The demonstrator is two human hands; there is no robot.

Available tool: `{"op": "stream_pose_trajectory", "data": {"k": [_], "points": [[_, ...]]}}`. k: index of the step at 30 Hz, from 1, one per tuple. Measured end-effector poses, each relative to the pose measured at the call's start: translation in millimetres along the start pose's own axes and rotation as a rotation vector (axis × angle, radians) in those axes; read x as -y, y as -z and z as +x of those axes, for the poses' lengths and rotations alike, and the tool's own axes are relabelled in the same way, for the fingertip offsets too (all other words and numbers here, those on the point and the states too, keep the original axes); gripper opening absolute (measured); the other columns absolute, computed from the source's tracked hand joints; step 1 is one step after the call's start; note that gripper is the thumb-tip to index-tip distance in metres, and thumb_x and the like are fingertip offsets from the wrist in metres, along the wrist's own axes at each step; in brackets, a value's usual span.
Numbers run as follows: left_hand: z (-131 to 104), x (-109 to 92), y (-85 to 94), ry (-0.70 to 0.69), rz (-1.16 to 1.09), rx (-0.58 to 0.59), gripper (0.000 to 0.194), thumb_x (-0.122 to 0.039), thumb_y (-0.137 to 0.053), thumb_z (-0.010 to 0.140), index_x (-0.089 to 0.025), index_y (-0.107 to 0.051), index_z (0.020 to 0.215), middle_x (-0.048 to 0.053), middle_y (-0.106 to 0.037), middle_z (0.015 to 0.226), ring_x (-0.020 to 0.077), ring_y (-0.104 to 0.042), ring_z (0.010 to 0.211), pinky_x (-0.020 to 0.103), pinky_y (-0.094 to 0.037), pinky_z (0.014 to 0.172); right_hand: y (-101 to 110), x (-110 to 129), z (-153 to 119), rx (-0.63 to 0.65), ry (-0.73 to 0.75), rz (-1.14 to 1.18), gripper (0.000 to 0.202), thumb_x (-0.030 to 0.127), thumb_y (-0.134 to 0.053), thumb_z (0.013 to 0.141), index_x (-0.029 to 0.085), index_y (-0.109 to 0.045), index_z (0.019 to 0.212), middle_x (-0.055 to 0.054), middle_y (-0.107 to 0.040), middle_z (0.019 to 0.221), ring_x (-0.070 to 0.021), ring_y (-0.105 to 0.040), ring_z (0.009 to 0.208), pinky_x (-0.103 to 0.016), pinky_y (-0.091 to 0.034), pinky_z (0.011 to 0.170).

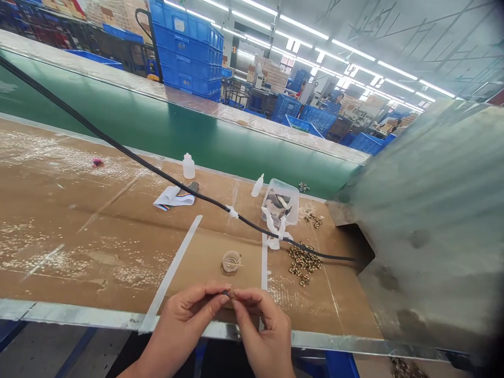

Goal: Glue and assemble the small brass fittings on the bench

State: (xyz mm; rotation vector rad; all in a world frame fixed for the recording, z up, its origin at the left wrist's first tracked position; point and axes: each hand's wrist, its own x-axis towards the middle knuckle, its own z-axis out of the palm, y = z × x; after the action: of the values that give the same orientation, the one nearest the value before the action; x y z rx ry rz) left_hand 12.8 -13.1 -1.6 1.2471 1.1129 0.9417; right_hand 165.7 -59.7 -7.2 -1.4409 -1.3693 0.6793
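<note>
My left hand [185, 325] and my right hand [262, 328] meet above the table's near edge, fingertips almost touching. Pinched between thumb and forefinger of the left is a small dark part [226, 293], mostly hidden by the fingers. The right thumb and forefinger close on the other side of it; whether they grip the same piece is too small to tell. Just beyond the fingers stands a small round clear cup [231, 261] with a thin stick resting in it. To the right lies a pile of small brass-coloured metal parts [305, 260].
A black cable [129, 152] crosses over the cardboard-covered table. Behind it are a clear plastic box [291, 212] with scraps, two white bottles, one a squeeze bottle [258, 185], and a folded white strip [173, 197]. A green conveyor belt [189, 126] runs behind. A metal panel [433, 226] rises right.
</note>
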Motion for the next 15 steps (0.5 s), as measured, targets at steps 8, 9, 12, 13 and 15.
{"op": "stream_pose_trajectory", "data": {"k": [8,9,12,13,15], "points": [[23,7,23.2,0.037,0.111,-0.122,0.026,-0.040,-0.067,0.075,-0.020,-0.071,0.090,0.004,-0.076,0.085,0.0215,-0.070,0.080,0.028,-0.055,0.077,13,-12,37,-0.131,0.068,-0.253,0.015,0.029,-0.064,0.083,0.022,-0.068,0.096,-0.005,-0.065,0.090,-0.0188,-0.059,0.077,-0.029,-0.048,0.070],[24,8,23.5,0.037,0.112,-0.121,0.025,-0.039,-0.068,0.074,-0.020,-0.071,0.090,0.004,-0.076,0.085,0.0216,-0.070,0.080,0.028,-0.055,0.076,12,-12,40,-0.114,0.071,-0.264,0.015,0.030,-0.064,0.083,0.022,-0.068,0.096,-0.005,-0.065,0.090,-0.0192,-0.059,0.078,-0.030,-0.048,0.070],[26,11,21.5,0.028,0.109,-0.122,0.021,-0.036,-0.070,0.071,-0.021,-0.073,0.084,0.003,-0.076,0.083,0.0220,-0.070,0.079,0.028,-0.056,0.074,7,-11,46,-0.059,0.075,-0.263,0.012,0.031,-0.063,0.085,0.023,-0.071,0.089,-0.005,-0.065,0.086,-0.0200,-0.060,0.080,-0.029,-0.047,0.071],[26,11,20.5,0.023,0.105,-0.127,0.020,-0.035,-0.071,0.069,-0.021,-0.074,0.082,0.003,-0.076,0.082,0.0220,-0.070,0.078,0.027,-0.056,0.074,5,-11,47,-0.047,0.076,-0.257,0.011,0.030,-0.062,0.086,0.023,-0.071,0.087,-0.004,-0.066,0.084,-0.0201,-0.060,0.080,-0.029,-0.046,0.071],[26,9,19.0,0.017,0.083,-0.130,0.017,-0.034,-0.072,0.067,-0.021,-0.075,0.078,0.003,-0.076,0.081,0.0218,-0.070,0.077,0.027,-0.057,0.073,1,-10,49,-0.032,0.077,-0.245,0.012,0.029,-0.061,0.087,0.023,-0.071,0.084,-0.004,-0.066,0.083,-0.0201,-0.060,0.081,-0.029,-0.046,0.072]]}}
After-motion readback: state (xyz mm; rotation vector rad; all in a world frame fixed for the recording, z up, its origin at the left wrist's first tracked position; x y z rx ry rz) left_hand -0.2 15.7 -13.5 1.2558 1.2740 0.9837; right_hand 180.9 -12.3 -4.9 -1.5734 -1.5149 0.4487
